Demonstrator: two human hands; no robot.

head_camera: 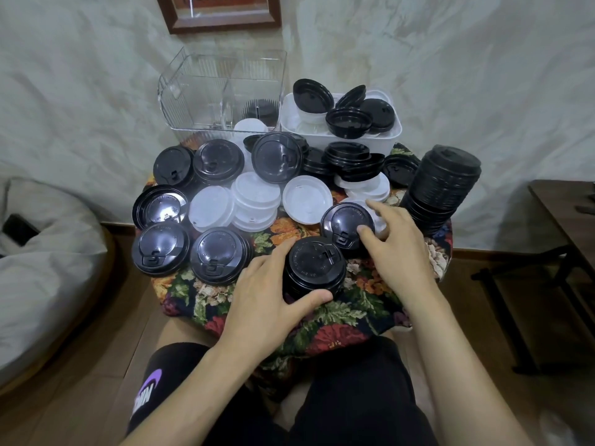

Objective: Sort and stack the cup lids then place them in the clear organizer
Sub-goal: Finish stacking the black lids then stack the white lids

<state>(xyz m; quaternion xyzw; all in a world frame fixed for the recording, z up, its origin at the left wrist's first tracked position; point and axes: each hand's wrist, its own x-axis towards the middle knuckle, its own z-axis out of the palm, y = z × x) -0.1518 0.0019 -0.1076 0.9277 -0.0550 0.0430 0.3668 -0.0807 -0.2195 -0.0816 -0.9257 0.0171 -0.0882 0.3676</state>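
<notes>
Worktop [325, 320]: small, covered with a floral cloth, crowded with cup lids.

Clear organizer [222, 91]: at the far left edge of the worktop, upright, with dividers inside. A black stack [261, 107] and white lids [250, 126] show through its right side; I cannot tell which compartment holds them.

White bin [394, 136]: just beside the organizer on its right, holding a jumble of black and white lids, several of them tilted.

Tall stack of black lids [441, 188]: at the right edge of the worktop, leaning to the left.

Loose lids: black lids [219, 162] lie along the left and the back, and white lids [254, 201] sit in the middle, some overlapping.

Left grip [264, 297]: wrapped round the short stack of black lids [314, 268] at the near centre of the worktop. The thumb curls along its near side and the fingers lie against its left side. The stack stands on the cloth.

Right grip [399, 246]: arched over the single black lid [346, 225] just behind the short stack. The thumb tip rests on the lid's top and the forefinger reaches its far right rim. I cannot tell whether the pinch is closed. The lid lies flat, touching the white lids behind it
</notes>
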